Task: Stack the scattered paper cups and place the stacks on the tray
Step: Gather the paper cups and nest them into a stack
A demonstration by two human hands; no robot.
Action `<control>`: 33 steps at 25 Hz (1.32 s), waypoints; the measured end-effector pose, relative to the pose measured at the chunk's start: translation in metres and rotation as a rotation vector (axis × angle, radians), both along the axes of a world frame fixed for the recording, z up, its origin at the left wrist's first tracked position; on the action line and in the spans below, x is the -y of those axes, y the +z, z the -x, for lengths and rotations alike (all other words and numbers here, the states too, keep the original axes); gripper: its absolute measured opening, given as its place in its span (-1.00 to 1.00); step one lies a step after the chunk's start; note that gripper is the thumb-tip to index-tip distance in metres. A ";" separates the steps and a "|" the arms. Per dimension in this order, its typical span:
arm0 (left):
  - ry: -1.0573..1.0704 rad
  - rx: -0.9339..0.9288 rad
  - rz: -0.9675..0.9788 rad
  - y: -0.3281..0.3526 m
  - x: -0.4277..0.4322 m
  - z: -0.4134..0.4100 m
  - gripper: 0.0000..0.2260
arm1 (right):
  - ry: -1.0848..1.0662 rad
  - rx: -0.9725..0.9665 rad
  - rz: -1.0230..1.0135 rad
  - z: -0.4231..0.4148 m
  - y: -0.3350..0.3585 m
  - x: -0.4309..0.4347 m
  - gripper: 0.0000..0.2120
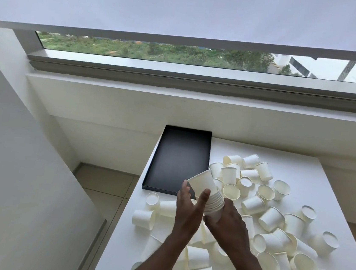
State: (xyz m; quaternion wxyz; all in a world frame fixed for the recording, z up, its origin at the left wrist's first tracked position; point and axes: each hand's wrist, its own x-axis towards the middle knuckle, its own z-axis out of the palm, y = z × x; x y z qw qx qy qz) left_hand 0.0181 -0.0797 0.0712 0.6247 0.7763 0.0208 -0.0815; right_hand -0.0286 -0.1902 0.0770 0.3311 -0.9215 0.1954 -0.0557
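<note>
Dozens of loose paper cups (271, 218) are strewn across the white table (301, 171), from its near edge out to the right. Above them, a tilted stack of cups (214, 203) is gripped around its lower end by the right hand (227, 225), fingers curled. The left hand (187, 207) is held spread, with straight fingers and thumb laid against the stack's topmost cup. Just beyond the stack, the black tray (181, 157) is set at the table's far left corner, below a window (160, 51).
</note>
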 end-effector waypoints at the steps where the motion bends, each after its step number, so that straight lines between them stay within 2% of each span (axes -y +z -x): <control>1: 0.010 0.043 -0.051 -0.004 -0.003 -0.002 -0.04 | 0.004 -0.003 -0.010 -0.001 0.000 0.000 -0.60; 2: -0.010 0.105 -0.093 -0.005 -0.007 -0.005 -0.04 | 0.013 -0.004 -0.015 -0.002 -0.001 0.000 -0.61; 5: -0.160 0.272 -0.282 -0.005 -0.015 -0.008 -0.21 | 0.037 0.008 -0.016 -0.005 -0.005 -0.004 -0.60; 10: -0.294 0.344 -0.379 -0.011 -0.031 -0.006 -0.22 | 0.014 0.042 -0.044 -0.014 -0.008 -0.012 -0.63; 12: -0.183 0.292 -0.319 -0.020 -0.043 -0.012 -0.29 | 0.015 0.039 -0.073 -0.014 -0.011 -0.015 -0.58; 14: 0.079 0.185 -0.306 -0.038 -0.066 -0.024 -0.48 | 0.015 0.035 -0.078 -0.014 -0.016 -0.016 -0.53; 15: 0.146 0.131 -0.383 -0.051 -0.082 -0.032 -0.53 | 0.011 0.033 -0.075 -0.015 -0.019 -0.016 -0.52; 16: 0.118 0.091 -0.547 -0.066 -0.102 -0.039 -0.52 | 0.006 0.029 -0.073 -0.016 -0.022 -0.016 -0.52; 18: -0.120 0.088 -0.944 -0.102 -0.143 -0.051 -0.45 | 0.000 0.019 -0.067 -0.017 -0.029 -0.014 -0.52; 20: -0.336 0.088 -1.149 -0.126 -0.170 -0.058 -0.43 | -0.020 -0.004 -0.047 -0.017 -0.035 -0.011 -0.50; 23: -0.472 0.085 -1.189 -0.143 -0.178 -0.062 -0.48 | -0.044 -0.028 -0.020 -0.020 -0.042 -0.009 -0.48; 30: -0.520 0.166 -1.201 -0.143 -0.175 -0.057 -0.61 | -0.067 -0.034 0.006 -0.031 -0.043 -0.019 -0.54; 33: -0.536 0.083 -1.179 -0.140 -0.178 -0.057 -0.48 | -0.069 -0.032 -0.003 -0.034 -0.042 -0.023 -0.53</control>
